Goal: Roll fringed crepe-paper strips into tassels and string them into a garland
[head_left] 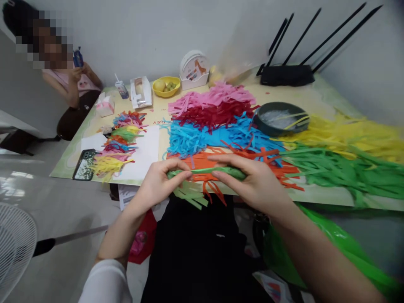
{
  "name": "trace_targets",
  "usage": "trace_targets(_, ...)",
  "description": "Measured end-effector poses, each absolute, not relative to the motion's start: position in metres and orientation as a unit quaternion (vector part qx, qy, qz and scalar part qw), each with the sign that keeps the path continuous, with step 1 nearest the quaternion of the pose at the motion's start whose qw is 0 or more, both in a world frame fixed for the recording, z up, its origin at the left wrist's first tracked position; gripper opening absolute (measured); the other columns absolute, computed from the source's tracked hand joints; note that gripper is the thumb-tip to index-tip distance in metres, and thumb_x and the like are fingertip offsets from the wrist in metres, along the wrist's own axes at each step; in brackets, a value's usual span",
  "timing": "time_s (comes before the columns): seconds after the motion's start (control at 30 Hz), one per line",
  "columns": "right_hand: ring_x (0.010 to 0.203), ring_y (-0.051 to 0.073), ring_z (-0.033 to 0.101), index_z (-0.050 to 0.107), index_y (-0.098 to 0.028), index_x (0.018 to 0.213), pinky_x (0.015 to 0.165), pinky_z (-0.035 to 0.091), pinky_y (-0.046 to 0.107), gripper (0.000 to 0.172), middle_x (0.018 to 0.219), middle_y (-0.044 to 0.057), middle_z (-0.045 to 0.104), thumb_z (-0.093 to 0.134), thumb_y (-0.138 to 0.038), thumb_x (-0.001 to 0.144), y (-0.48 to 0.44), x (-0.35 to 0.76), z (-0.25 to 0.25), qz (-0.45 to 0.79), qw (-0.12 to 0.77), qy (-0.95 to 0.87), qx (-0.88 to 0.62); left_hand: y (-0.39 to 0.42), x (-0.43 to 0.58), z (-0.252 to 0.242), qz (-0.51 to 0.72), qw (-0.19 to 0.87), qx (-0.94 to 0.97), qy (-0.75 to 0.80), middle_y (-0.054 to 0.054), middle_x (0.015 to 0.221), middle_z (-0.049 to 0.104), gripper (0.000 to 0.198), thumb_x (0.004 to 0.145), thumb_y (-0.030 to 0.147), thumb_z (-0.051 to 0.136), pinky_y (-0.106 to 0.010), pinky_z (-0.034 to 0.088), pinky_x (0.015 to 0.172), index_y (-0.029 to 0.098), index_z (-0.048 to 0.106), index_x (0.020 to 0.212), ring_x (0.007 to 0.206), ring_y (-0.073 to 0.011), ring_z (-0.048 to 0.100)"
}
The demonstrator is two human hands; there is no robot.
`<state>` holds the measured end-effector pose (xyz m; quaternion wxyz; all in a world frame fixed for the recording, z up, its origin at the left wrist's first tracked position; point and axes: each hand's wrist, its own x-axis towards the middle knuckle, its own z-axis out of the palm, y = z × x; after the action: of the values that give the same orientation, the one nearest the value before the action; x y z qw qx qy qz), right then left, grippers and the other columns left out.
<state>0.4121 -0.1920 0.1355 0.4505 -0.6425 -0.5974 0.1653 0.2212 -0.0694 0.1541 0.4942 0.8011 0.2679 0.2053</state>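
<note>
A green fringed paper tassel (217, 170) stretches between my two hands above the table's front edge. My left hand (164, 179) pinches its left end between thumb and fingers, and light green strips hang down below it. At the other end, my right hand (248, 179) closes thumb and fingers on the twisted part. Just behind lie orange fringed paper (186, 161) and blue fringed paper (214, 136), with dark red (205, 115) and pink (217, 97) fringed paper farther back. Green strips (344, 172) and yellow strips (356, 134) spread over the right side.
A dark bowl (280, 120) holds clear pieces. On the left lie a phone (84, 165) and several finished-looking multicoloured tassels (121, 141). A black router (287, 75) and a yellow fruit bowl (175, 89) stand at the back. A person (71, 86) sits far left; a fan (14, 248) stands nearer.
</note>
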Motion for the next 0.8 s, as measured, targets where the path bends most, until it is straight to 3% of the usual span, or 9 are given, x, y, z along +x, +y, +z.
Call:
trace_targets(0.1,0.078,0.021,0.07,0.072,-0.02,0.085,0.071,0.054,0.031,0.014,0.084,0.004,0.075,0.063,-0.03,0.087,-0.192,0.412,0.134,0.191,0.442,-0.582,-0.655,-0.071,0.22,0.147,0.233,0.538,0.76,0.281,-0.003,0.07,0.072,0.016,0.081,0.028,0.07,-0.022,0.052,0.06,0.013,0.073,0.084,0.059,-0.0121,0.065)
trace_targets(0.23,0.064,0.018,0.071,0.073,-0.018,0.087,0.061,0.057,0.028,0.015,0.072,0.004,0.074,0.067,-0.032,0.085,-0.188,0.407,0.126,0.287,0.533,-0.495,-0.623,-0.07,0.219,0.132,0.26,0.639,0.663,0.29,-0.005,0.069,0.074,0.022,0.08,0.028,0.072,-0.025,0.056,0.064,0.014,0.076,0.097,0.062,-0.0149,0.069)
trace_targets(0.33,0.063,0.017,0.072,0.076,-0.02,0.09,0.061,0.06,0.029,0.017,0.072,0.003,0.075,0.072,-0.033,0.081,-0.183,0.404,0.117,0.351,0.608,-0.431,-0.567,-0.068,0.22,0.122,0.275,0.688,0.609,0.285,-0.005,0.073,0.075,0.023,0.079,0.026,0.073,-0.027,0.057,0.068,0.017,0.077,0.099,0.066,-0.0156,0.071)
trace_targets(0.47,0.064,0.016,0.072,0.078,-0.022,0.087,0.065,0.062,0.03,0.015,0.074,0.003,0.076,0.076,-0.034,0.078,-0.176,0.407,0.107,0.399,0.643,-0.399,-0.517,-0.066,0.227,0.116,0.286,0.716,0.575,0.274,-0.005,0.074,0.075,0.016,0.075,0.024,0.075,-0.028,0.057,0.069,0.017,0.079,0.089,0.064,-0.0148,0.07)
trace_targets(0.67,0.062,0.016,0.07,0.077,-0.02,0.078,0.062,0.06,0.029,0.01,0.069,0.003,0.074,0.072,-0.029,0.078,-0.172,0.419,0.102,0.395,0.629,-0.425,-0.518,-0.057,0.227,0.112,0.279,0.687,0.633,0.222,-0.006,0.078,0.074,0.011,0.078,0.027,0.072,-0.033,0.057,0.074,0.018,0.078,0.082,0.068,-0.0166,0.069)
trace_targets(0.8,0.069,0.017,0.071,0.076,-0.022,0.078,0.066,0.059,0.028,0.015,0.074,0.003,0.075,0.062,-0.02,0.08,-0.174,0.424,0.113,0.287,0.563,-0.539,-0.558,-0.046,0.223,0.13,0.189,0.566,0.783,0.173,-0.011,0.108,0.074,0.013,0.083,0.025,0.068,-0.038,0.049,0.095,0.019,0.077,0.089,0.105,-0.0241,0.066)
